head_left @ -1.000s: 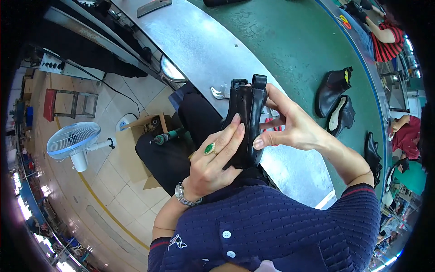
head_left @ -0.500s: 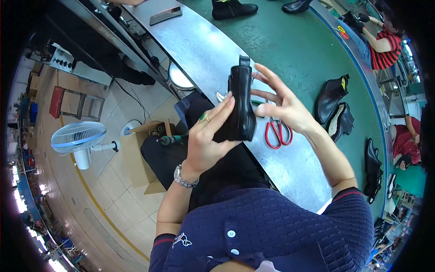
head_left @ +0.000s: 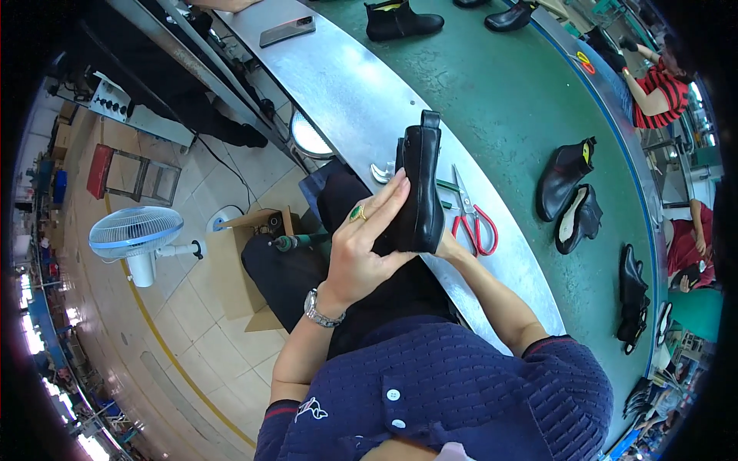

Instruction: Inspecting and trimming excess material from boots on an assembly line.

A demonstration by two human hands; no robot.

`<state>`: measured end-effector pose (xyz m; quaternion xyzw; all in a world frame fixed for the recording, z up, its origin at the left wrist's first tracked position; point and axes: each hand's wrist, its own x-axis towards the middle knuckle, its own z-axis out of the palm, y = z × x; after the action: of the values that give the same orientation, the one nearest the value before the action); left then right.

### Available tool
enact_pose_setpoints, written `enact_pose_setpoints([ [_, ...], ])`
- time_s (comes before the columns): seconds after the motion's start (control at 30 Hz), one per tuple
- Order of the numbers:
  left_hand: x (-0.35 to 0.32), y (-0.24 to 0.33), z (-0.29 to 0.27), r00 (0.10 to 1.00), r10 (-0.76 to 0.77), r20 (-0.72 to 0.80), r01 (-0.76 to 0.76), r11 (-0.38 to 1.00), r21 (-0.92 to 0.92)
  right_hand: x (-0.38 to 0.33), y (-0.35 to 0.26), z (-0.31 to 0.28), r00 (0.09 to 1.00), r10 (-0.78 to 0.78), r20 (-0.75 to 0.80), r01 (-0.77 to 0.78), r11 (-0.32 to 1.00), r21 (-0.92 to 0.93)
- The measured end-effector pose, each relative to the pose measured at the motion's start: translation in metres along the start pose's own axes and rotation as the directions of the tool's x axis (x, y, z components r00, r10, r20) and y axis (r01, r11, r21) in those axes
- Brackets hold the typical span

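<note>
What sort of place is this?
Likely a footwear factory: the left hand holds a black ankle boot, other boots sit on the green work surface, and red-handled scissors lie on the metal ledge.

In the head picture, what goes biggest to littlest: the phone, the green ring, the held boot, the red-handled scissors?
1. held boot (probably nearer the camera, which helps it look big)
2. red-handled scissors
3. phone
4. green ring
</note>
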<state>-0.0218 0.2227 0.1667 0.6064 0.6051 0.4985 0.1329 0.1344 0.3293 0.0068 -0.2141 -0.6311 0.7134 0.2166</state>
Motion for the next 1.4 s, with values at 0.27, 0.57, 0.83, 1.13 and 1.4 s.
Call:
enact_pose_setpoints([
  [0.27, 0.0, 0.011, -0.004, 0.995, -0.069, 0.075, 0.073, 0.996, -0.06, -0.014, -0.088, -0.039, 0.951, 0.244, 0.191, -0.24, 0.97, -0.044],
  [0.57, 0.029, -0.032, 0.082, 0.818, -0.454, 0.353, 0.536, 0.379, -0.754, -0.012, -0.238, -0.06, 0.929, 0.371, -0.016, -0.303, 0.733, -0.609],
  [0.83, 0.028, -0.039, 0.13, 0.894, -0.41, 0.183, 0.377, 0.464, -0.802, -0.007, -0.251, -0.068, 0.925, 0.372, -0.083, -0.276, 0.502, -0.82],
  [1.13, 0.042, -0.071, 0.098, 0.837, -0.353, 0.419, 0.504, 0.194, -0.842, 0.012, -0.25, -0.039, 0.937, 0.322, -0.134, -0.262, 0.396, -0.88],
  [1.4, 0.023, -0.128, 0.071, 0.873, -0.25, 0.418, 0.445, 0.06, -0.893, 0.02, -0.236, -0.005, 0.96, 0.272, 0.067, -0.182, 0.788, -0.589],
])
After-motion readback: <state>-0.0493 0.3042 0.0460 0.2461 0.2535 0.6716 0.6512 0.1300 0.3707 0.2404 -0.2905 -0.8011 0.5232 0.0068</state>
